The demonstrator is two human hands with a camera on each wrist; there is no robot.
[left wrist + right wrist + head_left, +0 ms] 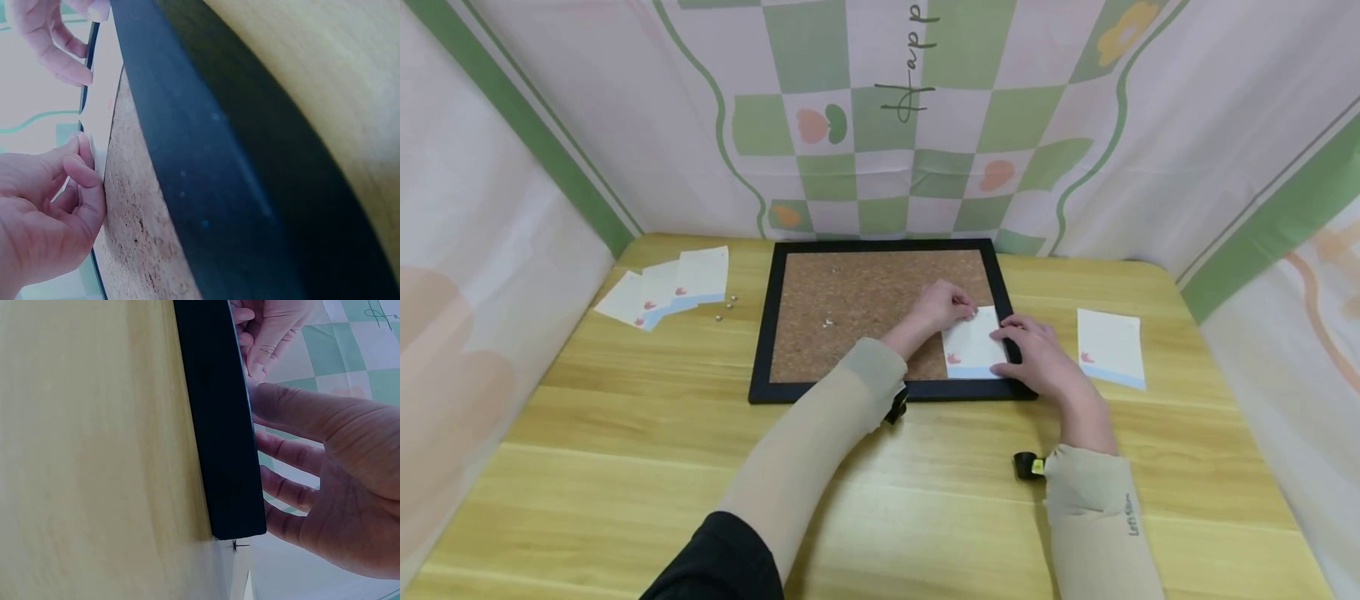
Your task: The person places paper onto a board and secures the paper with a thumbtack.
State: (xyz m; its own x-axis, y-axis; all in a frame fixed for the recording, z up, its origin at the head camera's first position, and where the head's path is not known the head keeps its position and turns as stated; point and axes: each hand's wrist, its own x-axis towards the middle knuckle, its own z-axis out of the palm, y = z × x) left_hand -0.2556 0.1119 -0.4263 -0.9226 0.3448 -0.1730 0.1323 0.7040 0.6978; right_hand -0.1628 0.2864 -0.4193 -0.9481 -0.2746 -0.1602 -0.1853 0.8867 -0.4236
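Observation:
A cork board (pixel 872 292) in a black frame lies on the table, with a white card (pixel 973 346) on its right part. My left hand (pixel 942 305) is at the card's top edge, thumb and fingertips together on a small silvery pushpin (pixel 975 312) mostly hidden by the fingers. In the left wrist view, the left hand (pixel 56 212) shows its thumb and index finger pinched at the card. My right hand (pixel 1037 354) reaches over the frame's right side. Its thumb and index fingertips rest on the card's right edge, and the other fingers (pixel 290 487) stretch out along the frame.
Three overlapping cards (pixel 658 287) lie on the table at the left, with several small silvery pins (pixel 718 317) beside them. Another card (pixel 1110 348) lies right of the board. Small bright pieces (pixel 828 322) sit on the cork. A patterned curtain (pixel 887 117) stands behind the table.

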